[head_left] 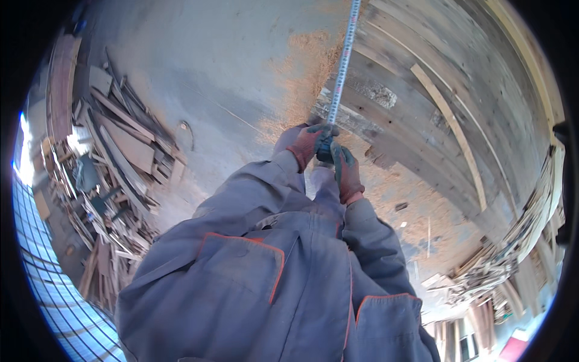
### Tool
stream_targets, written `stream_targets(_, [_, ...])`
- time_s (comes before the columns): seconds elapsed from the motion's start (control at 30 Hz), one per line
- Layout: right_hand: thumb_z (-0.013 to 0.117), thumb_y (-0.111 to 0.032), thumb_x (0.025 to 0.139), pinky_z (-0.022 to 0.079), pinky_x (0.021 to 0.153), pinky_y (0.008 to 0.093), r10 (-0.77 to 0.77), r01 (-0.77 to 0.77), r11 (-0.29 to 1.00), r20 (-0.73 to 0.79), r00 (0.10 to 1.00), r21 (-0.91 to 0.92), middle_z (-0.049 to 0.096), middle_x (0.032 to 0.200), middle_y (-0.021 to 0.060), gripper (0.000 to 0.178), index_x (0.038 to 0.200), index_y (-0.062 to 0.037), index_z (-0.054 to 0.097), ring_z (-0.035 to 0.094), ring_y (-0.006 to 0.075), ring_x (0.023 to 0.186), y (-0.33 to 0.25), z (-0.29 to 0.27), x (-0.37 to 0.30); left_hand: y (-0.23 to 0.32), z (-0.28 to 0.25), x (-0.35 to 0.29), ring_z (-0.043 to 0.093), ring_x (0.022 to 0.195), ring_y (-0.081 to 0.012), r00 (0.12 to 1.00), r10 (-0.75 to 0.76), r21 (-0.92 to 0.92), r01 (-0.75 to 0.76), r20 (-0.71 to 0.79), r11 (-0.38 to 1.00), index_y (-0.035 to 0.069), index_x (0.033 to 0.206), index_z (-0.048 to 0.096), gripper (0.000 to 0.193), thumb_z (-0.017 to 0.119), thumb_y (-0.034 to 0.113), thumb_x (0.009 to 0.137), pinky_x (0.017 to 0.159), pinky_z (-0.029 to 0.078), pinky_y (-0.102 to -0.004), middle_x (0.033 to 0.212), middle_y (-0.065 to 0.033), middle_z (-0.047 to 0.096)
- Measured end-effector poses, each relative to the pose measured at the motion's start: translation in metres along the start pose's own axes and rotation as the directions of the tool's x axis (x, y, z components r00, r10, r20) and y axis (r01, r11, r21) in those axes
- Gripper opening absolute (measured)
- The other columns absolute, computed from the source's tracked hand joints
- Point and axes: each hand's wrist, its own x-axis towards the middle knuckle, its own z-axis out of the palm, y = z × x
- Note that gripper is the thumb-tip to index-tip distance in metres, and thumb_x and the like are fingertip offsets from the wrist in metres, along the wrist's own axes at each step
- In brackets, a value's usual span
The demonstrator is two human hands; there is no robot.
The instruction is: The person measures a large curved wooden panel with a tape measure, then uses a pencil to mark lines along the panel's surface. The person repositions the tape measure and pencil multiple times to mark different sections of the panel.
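Observation:
A tape measure (324,149) with a dark case is held low in front of my legs. Its pale blade (342,66) is drawn out and runs away from me to the top of the picture, along the edge of the wooden boards. My left hand (306,145), in a red work glove with dark coated fingers, is closed round the case from the left. My right hand (347,174), gloved alike, presses its fingers against the case's right side. The blade's far end is out of sight.
Wide weathered boards (416,120) lie to the right, with a narrow loose strip (452,130) on them. Sawdust (307,66) covers the concrete floor (199,54) beside them. Scrap wood (129,139) is heaped at left; more offcuts (482,271) lie at lower right.

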Motion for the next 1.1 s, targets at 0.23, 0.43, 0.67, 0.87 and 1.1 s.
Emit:
stream_targets(0.23, [0.063, -0.024, 0.104, 0.046, 0.064, 0.0230, 0.016, -0.015, 0.999, -0.036, 0.999, 0.048, 0.067, 0.092, -0.0007, 0.021, 0.113, -0.0058, 0.068, 0.058, 0.0061, 0.076, -0.040, 0.077, 0.032, 0.079, 0.003, -0.020, 0.068, 0.075, -0.0179, 0.996, -0.045, -0.092, 0.052, 0.080, 0.994, -0.002, 0.124, 0.066, 0.029, 0.054, 0.019, 0.107, 0.063, 0.054, -0.0286, 0.093, -0.0085, 0.074])
stream_targets(0.43, [0.065, -0.022, 0.103, 0.041, 0.054, 0.0225, 0.082, -0.070, 0.960, -0.033, 0.996, 0.272, 0.062, 0.080, -0.0009, 0.018, 0.110, -0.0056, 0.066, 0.054, 0.0071, 0.064, -0.066, 0.163, 0.080, 0.176, -0.062, 0.027, 0.070, 0.093, -0.0172, 0.992, -0.062, 0.298, 0.027, 0.109, 0.954, -0.004, 0.124, 0.067, 0.025, 0.058, 0.005, 0.103, 0.078, 0.057, -0.0282, 0.107, -0.0099, 0.074])
stream_targets(0.67, [0.060, -0.018, 0.104, 0.042, 0.051, 0.0265, 0.113, -0.088, 0.978, -0.124, 0.986, 0.187, 0.062, 0.075, 0.0013, 0.017, 0.106, -0.0033, 0.068, 0.056, 0.0100, 0.060, -0.085, 0.205, 0.094, 0.274, -0.072, 0.074, 0.070, 0.096, -0.0143, 0.994, -0.070, 0.354, 0.036, 0.086, 0.935, 0.000, 0.116, 0.073, 0.019, 0.069, 0.008, 0.099, 0.084, 0.056, -0.0263, 0.109, -0.0077, 0.076])
stream_targets(0.87, [0.060, -0.016, 0.103, 0.042, 0.047, 0.0292, 0.201, -0.163, 0.972, -0.236, 0.951, 0.169, 0.064, 0.071, 0.0024, 0.016, 0.100, -0.0039, 0.070, 0.056, 0.0126, 0.054, -0.096, 0.196, 0.093, 0.309, -0.042, 0.093, 0.070, 0.083, -0.0138, 0.983, -0.170, 0.457, 0.119, 0.070, 0.881, 0.002, 0.109, 0.075, 0.017, 0.074, 0.013, 0.096, 0.072, 0.056, -0.0273, 0.097, -0.0043, 0.075])
stream_targets(1.1, [0.067, -0.013, 0.096, 0.052, 0.050, 0.0333, 0.199, -0.148, 0.974, -0.344, 0.918, 0.169, 0.071, 0.075, 0.0068, 0.014, 0.096, -0.0003, 0.074, 0.065, 0.0156, 0.058, -0.105, 0.171, 0.110, 0.322, -0.004, 0.131, 0.071, 0.083, -0.0156, 0.939, -0.276, 0.554, 0.119, 0.208, 0.824, 0.000, 0.114, 0.072, 0.021, 0.067, 0.012, 0.098, 0.074, 0.059, -0.0305, 0.099, -0.0068, 0.075])
